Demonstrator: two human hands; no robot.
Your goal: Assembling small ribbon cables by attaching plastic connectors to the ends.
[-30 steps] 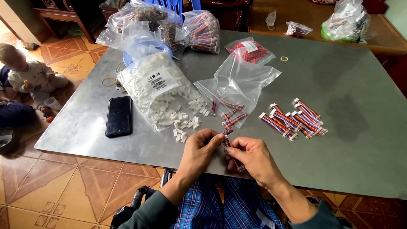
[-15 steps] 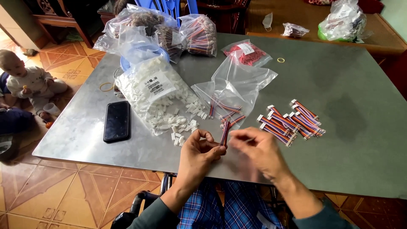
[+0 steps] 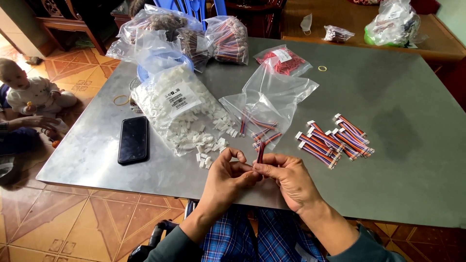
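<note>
Red-blue wire bundle [image 3: 261,150] pinched upright btwn left hand [image 3: 228,182] & right hand [image 3: 289,179], fingertips clamped, above table edge [image 3: 97,167] | white connectors [image 3: 204,145] just beyond | step: seating connector; needs steady alignment.

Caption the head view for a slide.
Both hands, left hand and right hand, pinch a short wire bundle over a grey table.

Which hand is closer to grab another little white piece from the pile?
Probably the left hand: the white connector pile spills just beyond it, while the right hand pinches the wire bundle.
</note>
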